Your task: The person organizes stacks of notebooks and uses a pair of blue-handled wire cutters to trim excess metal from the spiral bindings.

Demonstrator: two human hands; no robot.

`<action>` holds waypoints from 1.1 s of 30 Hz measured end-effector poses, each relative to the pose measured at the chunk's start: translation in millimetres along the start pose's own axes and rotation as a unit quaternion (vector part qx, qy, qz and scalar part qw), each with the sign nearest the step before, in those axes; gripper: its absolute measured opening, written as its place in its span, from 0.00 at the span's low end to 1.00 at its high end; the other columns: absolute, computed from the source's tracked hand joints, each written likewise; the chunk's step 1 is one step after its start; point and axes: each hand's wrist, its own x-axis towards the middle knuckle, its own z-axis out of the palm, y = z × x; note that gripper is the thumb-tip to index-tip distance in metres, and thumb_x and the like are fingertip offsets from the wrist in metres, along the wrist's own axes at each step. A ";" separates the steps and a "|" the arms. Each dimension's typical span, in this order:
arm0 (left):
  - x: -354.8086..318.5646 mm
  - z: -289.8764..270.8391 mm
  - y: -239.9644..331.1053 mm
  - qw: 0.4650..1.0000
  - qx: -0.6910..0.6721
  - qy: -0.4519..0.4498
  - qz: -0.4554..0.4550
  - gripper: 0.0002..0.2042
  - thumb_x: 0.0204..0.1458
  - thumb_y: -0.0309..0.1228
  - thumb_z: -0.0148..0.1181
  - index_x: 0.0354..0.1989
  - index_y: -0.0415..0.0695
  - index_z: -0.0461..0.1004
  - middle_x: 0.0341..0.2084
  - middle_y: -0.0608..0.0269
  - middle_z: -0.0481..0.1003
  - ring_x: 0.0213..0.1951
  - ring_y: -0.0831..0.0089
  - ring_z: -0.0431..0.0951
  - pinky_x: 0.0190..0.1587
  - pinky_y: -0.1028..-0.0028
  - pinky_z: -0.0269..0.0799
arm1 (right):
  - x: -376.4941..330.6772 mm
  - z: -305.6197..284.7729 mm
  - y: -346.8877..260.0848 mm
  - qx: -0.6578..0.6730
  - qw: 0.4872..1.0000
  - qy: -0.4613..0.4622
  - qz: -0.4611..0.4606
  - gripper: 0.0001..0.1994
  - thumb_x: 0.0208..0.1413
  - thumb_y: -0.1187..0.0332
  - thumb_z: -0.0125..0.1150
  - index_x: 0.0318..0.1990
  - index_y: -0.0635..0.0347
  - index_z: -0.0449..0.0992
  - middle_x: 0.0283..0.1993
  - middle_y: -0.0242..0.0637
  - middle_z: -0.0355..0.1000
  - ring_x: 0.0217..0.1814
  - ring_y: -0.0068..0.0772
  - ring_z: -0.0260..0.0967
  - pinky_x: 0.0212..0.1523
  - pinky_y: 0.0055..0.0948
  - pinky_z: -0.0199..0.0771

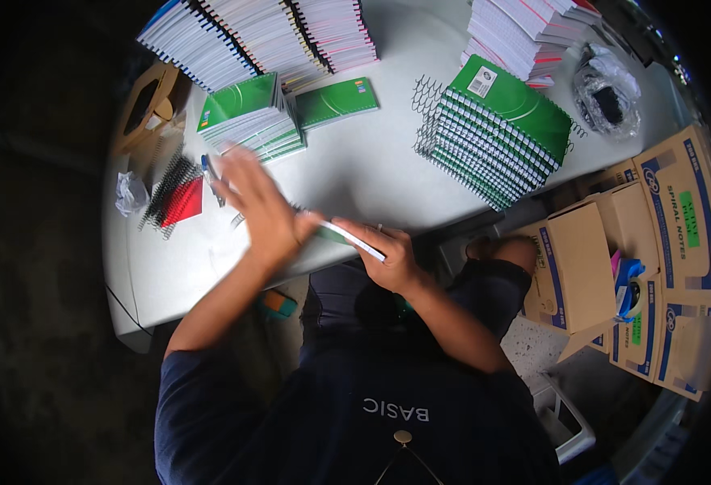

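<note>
At the table's front edge, my right hand (392, 257) grips a thin notebook (363, 242), seen nearly edge-on with a strip of green cover. My left hand (262, 206), smeared by motion, is at the notebook's far left end with fingers stretched upward. Whether its thumb touches the notebook is unclear. Just beyond its fingertips lies a blue-handled tool (208, 171), partly hidden. A pile of green notebooks (246, 113) stands past that hand, with another green notebook (339, 103) beside it. To the right is a tall stack of green spiral notebooks (493, 133), loose wire ends sticking out.
Rows of bound books (266, 36) fill the far left, and a paper stack (525, 32) the far right. Loose dark coils (169, 186) lie on a red sheet (184, 202) at left. Clear plastic wrap (606, 93) sits at right. Cardboard boxes (573, 267) stand beside the table.
</note>
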 end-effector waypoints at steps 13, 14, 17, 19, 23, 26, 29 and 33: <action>37.8 -9.2 -16.1 0.989 0.021 0.123 0.080 0.54 0.40 0.73 0.39 0.61 0.30 0.51 0.62 0.28 0.42 0.63 0.30 0.34 0.59 0.38 0.24 | -2.4 -11.7 3.2 -0.066 0.997 0.001 -0.039 0.22 0.42 0.86 0.54 0.48 0.60 0.74 0.45 0.40 0.74 0.42 0.40 0.75 0.42 0.30 0.75; 47.6 -18.1 -19.5 0.967 0.076 0.226 0.092 0.53 0.41 0.72 0.38 0.61 0.30 0.51 0.62 0.30 0.42 0.64 0.32 0.35 0.59 0.39 0.24 | -3.5 -7.8 1.8 -0.077 0.996 -0.035 -0.037 0.20 0.43 0.85 0.54 0.47 0.60 0.74 0.44 0.40 0.75 0.42 0.40 0.75 0.42 0.32 0.75; 43.0 1.1 -14.8 0.990 -0.011 0.137 0.034 0.54 0.41 0.72 0.40 0.60 0.26 0.50 0.61 0.28 0.44 0.63 0.30 0.39 0.60 0.39 0.29 | 0.5 -6.4 -0.5 -0.057 0.998 -0.027 -0.024 0.23 0.41 0.84 0.55 0.48 0.59 0.73 0.45 0.42 0.74 0.43 0.42 0.74 0.42 0.34 0.75; 11.8 28.4 8.2 0.990 -0.128 0.029 0.051 0.55 0.39 0.72 0.41 0.60 0.27 0.50 0.59 0.25 0.47 0.60 0.26 0.46 0.57 0.37 0.41 | -3.3 -9.6 9.0 -0.063 0.998 0.016 0.002 0.23 0.41 0.84 0.55 0.49 0.59 0.72 0.46 0.42 0.73 0.44 0.42 0.73 0.42 0.34 0.75; 77.9 -16.8 -4.0 0.958 0.061 0.264 0.090 0.54 0.40 0.74 0.33 0.60 0.30 0.54 0.57 0.24 0.48 0.60 0.26 0.43 0.58 0.37 0.35 | -8.9 -6.2 9.5 -0.085 0.995 -0.039 -0.024 0.23 0.42 0.82 0.55 0.50 0.58 0.71 0.47 0.41 0.73 0.45 0.41 0.73 0.45 0.34 0.75; 76.3 4.7 -3.4 0.982 -0.054 0.180 -0.005 0.57 0.39 0.74 0.35 0.59 0.23 0.50 0.58 0.23 0.46 0.61 0.29 0.41 0.59 0.38 0.30 | -1.4 -2.6 12.0 -0.058 0.998 -0.024 -0.033 0.22 0.43 0.79 0.56 0.50 0.58 0.71 0.47 0.41 0.73 0.44 0.42 0.73 0.44 0.34 0.74; 15.3 28.1 16.6 0.977 -0.076 0.085 0.178 0.56 0.37 0.74 0.40 0.59 0.28 0.52 0.58 0.27 0.49 0.61 0.29 0.44 0.58 0.37 0.34 | 2.4 -11.2 12.0 0.003 0.999 -0.005 0.042 0.22 0.45 0.74 0.60 0.51 0.57 0.70 0.45 0.42 0.74 0.44 0.44 0.73 0.42 0.34 0.74; 102.2 -8.5 20.3 0.972 -0.033 0.231 -0.007 0.40 0.50 0.64 0.38 0.61 0.40 0.56 0.59 0.44 0.55 0.64 0.40 0.46 0.60 0.41 0.34 | 3.3 -9.6 11.5 -0.024 0.996 -0.050 0.071 0.17 0.46 0.73 0.58 0.47 0.61 0.72 0.39 0.49 0.74 0.40 0.47 0.74 0.37 0.37 0.73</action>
